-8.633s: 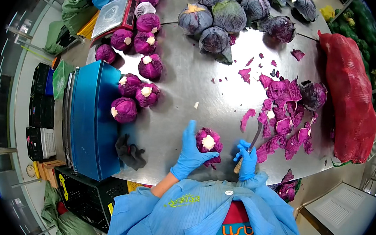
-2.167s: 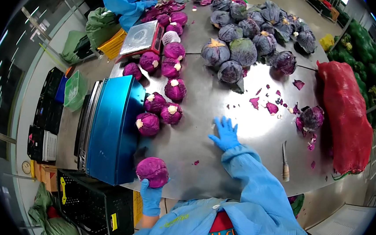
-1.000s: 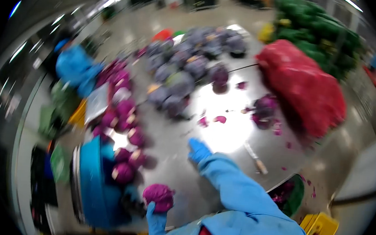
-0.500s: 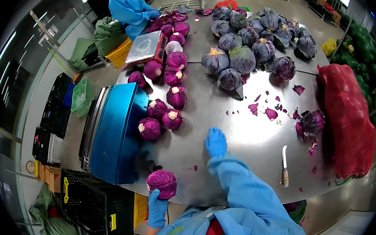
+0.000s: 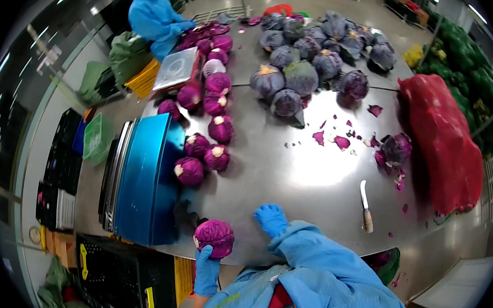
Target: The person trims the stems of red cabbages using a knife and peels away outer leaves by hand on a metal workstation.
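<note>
My left hand [image 5: 207,271], in a blue glove, grips a trimmed red cabbage [image 5: 217,237] at the table's near edge, with the thumb on its near side. My right hand [image 5: 271,219], gloved too, rests palm down on the steel table [image 5: 256,178], its fingers lying on the surface with nothing in them. To its right lies a knife [image 5: 367,207] with a curved blade and a light handle. Ahead on the left, trimmed cabbages [image 5: 220,129] stand in rows, pale stems showing. A dark, blurred thing [image 5: 186,217] lies beside the held cabbage.
Untrimmed cabbages [image 5: 302,77] are piled at the far side. A full red net sack [image 5: 441,143] lies along the right edge; loose leaves [image 5: 342,142] are scattered nearby. Blue metal panels [image 5: 146,175] and a scale [image 5: 176,70] stand left. A co-worker [image 5: 153,19] stands at the far left.
My right hand has drawn back slightly toward me on the table. The left hand keeps its hold on the cabbage. The whole view has shifted a little.
</note>
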